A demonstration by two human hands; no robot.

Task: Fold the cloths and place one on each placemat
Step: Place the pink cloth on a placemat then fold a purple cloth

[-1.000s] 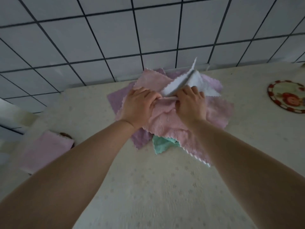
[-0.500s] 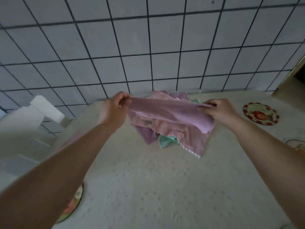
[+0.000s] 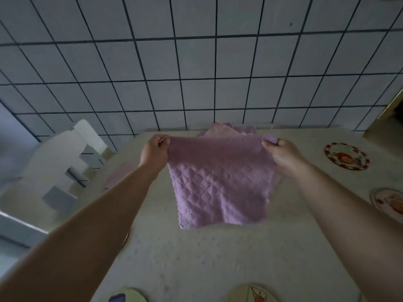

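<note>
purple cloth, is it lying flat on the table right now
No, the purple cloth hangs in the air, with the left hand and right hand each pinching a top corner.

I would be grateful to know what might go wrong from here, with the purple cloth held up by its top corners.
1. The left hand and right hand only pinch the purple cloth at its corners, so one corner might slip and spoil the fold.
2. The hanging cloth hides most of the cloth pile; lowering it there could disturb the pile.
</note>
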